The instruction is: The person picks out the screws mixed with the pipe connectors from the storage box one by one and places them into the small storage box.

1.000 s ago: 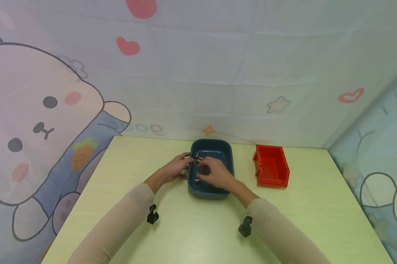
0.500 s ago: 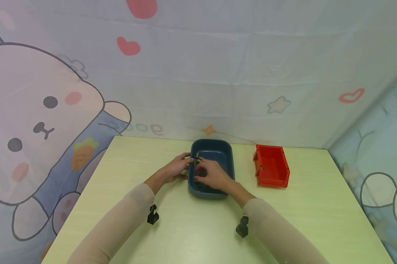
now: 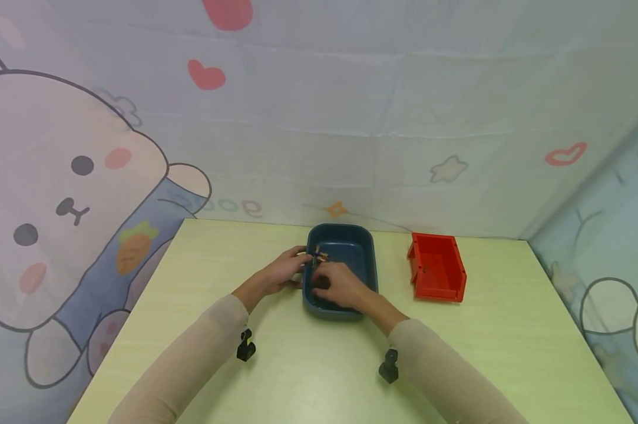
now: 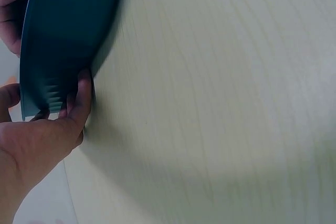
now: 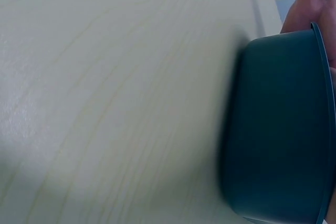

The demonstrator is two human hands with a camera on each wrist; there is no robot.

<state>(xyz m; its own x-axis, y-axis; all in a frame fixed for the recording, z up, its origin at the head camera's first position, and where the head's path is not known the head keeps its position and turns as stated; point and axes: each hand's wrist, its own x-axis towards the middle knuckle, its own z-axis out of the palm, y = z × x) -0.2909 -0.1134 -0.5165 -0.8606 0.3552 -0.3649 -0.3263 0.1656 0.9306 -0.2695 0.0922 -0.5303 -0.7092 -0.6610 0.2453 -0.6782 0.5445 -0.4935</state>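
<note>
A makeshift tabletop booth — cartoon-printed cloth (image 3: 308, 147) behind a pale table (image 3: 509, 330)

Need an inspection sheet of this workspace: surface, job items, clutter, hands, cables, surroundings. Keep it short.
Surface: pale wood-grain table.
Blue bin: upright on the table, small parts inside along its left side; too small to identify or count.
Red bin: to the right of the blue bin, apart from it; a small dark spot inside, unclear what.
Clutter: nothing seen.
Left hand: grips the blue bin's left side, thumb at the rim.
Right hand: reaches into the blue bin, fingers curled; whether it holds a part is hidden.
Cables: nothing seen.
Surroundings: printed cartoon backdrop behind the table.
</note>
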